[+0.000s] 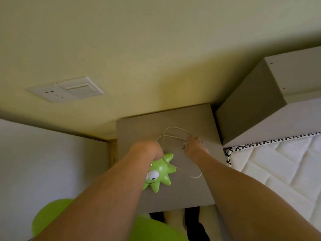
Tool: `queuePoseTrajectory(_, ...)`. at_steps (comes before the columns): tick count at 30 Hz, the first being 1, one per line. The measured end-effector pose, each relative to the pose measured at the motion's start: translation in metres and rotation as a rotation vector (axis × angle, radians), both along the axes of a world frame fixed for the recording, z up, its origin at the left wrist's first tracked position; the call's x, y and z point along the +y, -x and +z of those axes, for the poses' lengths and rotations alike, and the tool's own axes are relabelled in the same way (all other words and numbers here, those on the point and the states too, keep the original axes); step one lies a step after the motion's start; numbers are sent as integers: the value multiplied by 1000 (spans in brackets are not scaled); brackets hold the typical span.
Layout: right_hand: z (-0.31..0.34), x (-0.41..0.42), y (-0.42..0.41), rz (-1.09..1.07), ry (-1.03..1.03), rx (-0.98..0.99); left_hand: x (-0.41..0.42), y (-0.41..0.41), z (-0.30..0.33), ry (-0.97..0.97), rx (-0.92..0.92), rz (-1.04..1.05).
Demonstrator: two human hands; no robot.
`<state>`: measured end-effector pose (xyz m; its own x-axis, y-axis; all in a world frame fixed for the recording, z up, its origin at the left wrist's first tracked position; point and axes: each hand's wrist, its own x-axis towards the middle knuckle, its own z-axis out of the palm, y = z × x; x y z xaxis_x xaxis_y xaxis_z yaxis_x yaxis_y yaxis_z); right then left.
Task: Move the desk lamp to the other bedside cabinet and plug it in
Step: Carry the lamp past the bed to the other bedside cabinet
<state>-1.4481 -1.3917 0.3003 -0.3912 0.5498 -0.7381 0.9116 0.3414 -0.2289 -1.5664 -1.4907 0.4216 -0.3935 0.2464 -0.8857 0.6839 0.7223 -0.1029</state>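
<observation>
A green star-shaped desk lamp (pixel 160 173) with a cartoon face sits on the grey bedside cabinet (pixel 191 122). My left hand (pixel 147 150) is closed around the lamp's upper part. My right hand (pixel 194 146) pinches the thin white cord (pixel 173 132), which loops over the cabinet top between both hands and trails toward the lamp. The plug is hidden inside my right hand. A white wall socket and switch plate (pixel 66 89) is on the yellowish wall, up and left of the cabinet.
A grey headboard block (pixel 260 101) rises right of the cabinet, with a white quilted mattress (pixel 278 162) below it. A white surface (pixel 43 162) lies to the left. Green rounded shapes (pixel 52 214) sit near the bottom left.
</observation>
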Motion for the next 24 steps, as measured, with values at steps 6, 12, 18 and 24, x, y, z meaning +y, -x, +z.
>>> queuePoseTrajectory(6, 3, -5, -20, 148, 23, -87, 13, -6, 5, -67, 56, 47)
queuePoseTrajectory(12, 57, 5, -35, 82, 40, 38, 12, -28, 50, -215, 97, 86)
queuePoseTrajectory(18, 123, -6, -75, -39, 4, 133, -4, -60, 109, -317, 158, 88)
queuePoseTrajectory(24, 169, -40, -141, -99, -68, 158, -16, -116, 148, -423, 116, -67)
